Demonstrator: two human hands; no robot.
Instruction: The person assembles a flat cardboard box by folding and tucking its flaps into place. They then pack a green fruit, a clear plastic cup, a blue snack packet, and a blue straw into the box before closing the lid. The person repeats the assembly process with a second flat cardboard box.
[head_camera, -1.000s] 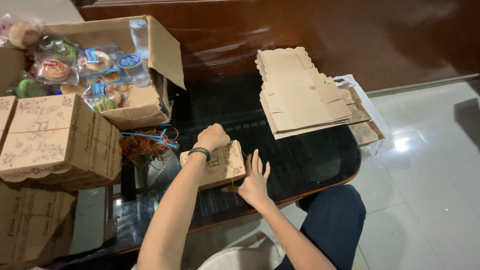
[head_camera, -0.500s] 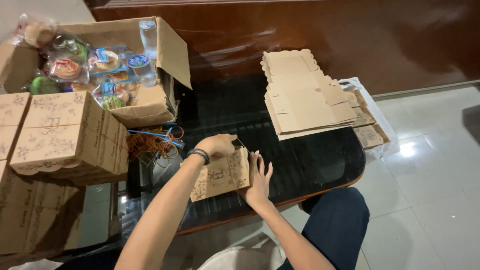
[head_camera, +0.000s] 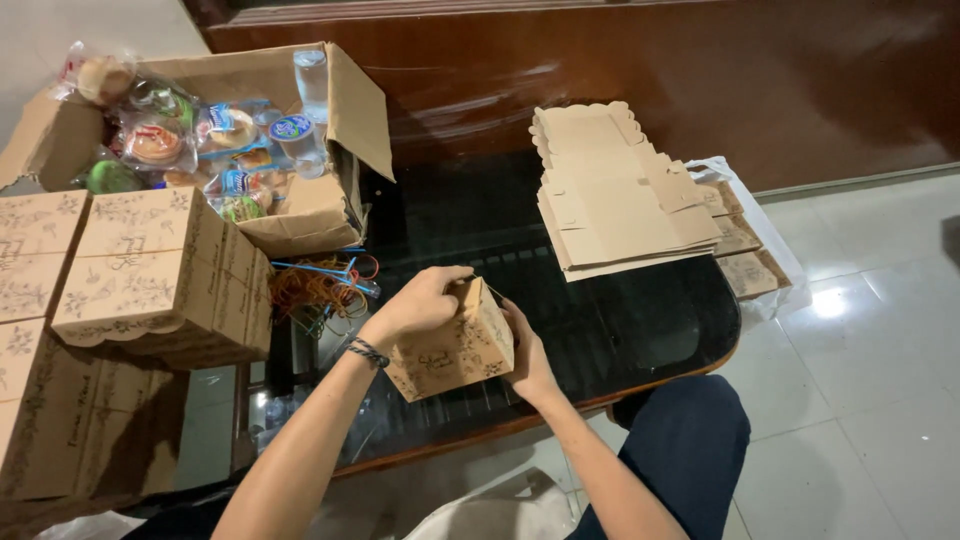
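**Both hands on a small printed box at desk edge**

Small brown cardboard box (head_camera: 452, 350), printed w/ dark floral pattern, sits tilted near the front edge of the dark glass desk (head_camera: 640, 320), approx. centre of view. Left hand (head_camera: 415, 303) is curled over the box's top-left corner, fingers closed onto the upper flap; a dark braided wristband (head_camera: 368, 351) sits on that wrist. Right hand (head_camera: 527, 352) presses flat against the box's right side, palm on the card, fingers partly hidden behind it, so it's gripping w/ an open-ish hold rather than a fist. Whether the lid is fully tucked: can't tell.

Around the box:
- At 10 o'clock, just beside left hand: tangle of rubber bands (head_camera: 320, 285), orange/blue/red.
- At 9 o'clock, well apart: stack of finished printed boxes (head_camera: 150, 275), more of them below and to the left edge.
- At 11 o'clock: big open carton (head_camera: 330, 200) filled w/ wrapped snacks (head_camera: 155, 140) and sealed water cups (head_camera: 292, 130).
- At 1 o'clock: pile of flat unfolded box blanks (head_camera: 615, 195) w/ scalloped edges, lying on the desk; beside it at 2–3 o'clock more flat printed blanks in a clear plastic bag (head_camera: 745, 255), overhanging the desk's right end.

Person's dark-trousered knee (head_camera: 690, 450) shows at 5 o'clock, over pale floor tiles (head_camera: 860, 400).
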